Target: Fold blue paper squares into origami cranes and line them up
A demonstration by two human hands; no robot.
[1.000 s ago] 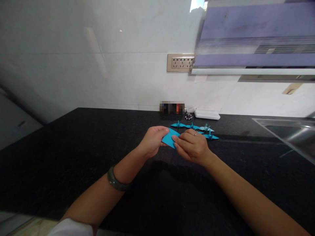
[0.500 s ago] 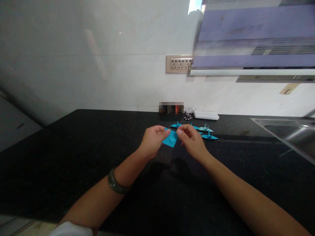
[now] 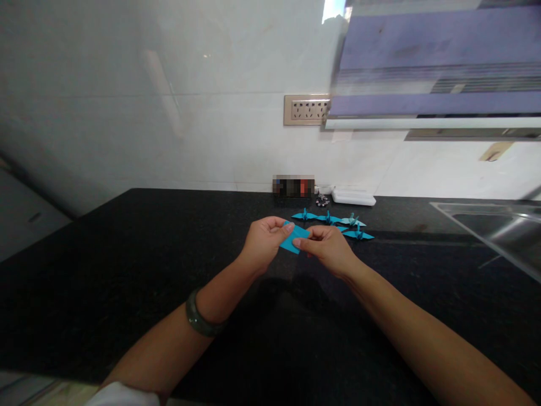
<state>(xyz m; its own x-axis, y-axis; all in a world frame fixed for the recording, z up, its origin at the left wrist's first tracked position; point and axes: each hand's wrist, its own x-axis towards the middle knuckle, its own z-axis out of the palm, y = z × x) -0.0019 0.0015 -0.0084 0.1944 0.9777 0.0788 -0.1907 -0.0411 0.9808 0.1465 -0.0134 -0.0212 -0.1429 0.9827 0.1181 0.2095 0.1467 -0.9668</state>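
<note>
folded blue paper (image 3: 295,237): held just above the black desk (image 3: 127,254), near its middle, between both hands. it shows as a flat piece with a slanted lower edge. the exact fold cannot be made out.

left hand (image 3: 262,243): fingers clamped on the paper's left end, thumb on top, the others curled beneath. a dark green bangle (image 3: 198,317) sits on this wrist.

right hand (image 3: 332,249): thumb and forefinger pinched on the paper's right edge, remaining fingers curled in. the two hands are close together across the paper.

on the desk just behind the hands: four blue paper cranes (image 3: 328,218) in a loose group, wings spread, the nearest just beyond the right hand's knuckles.

further back, against the wall: a flat white box (image 3: 354,197), a small dark object (image 3: 322,199) too small to identify, and a blurred-out item (image 3: 293,186).

on the tiled wall: a metal socket plate (image 3: 306,109). upper right: a range hood (image 3: 435,73). far right of the desk: a steel sink (image 3: 499,228).
</note>
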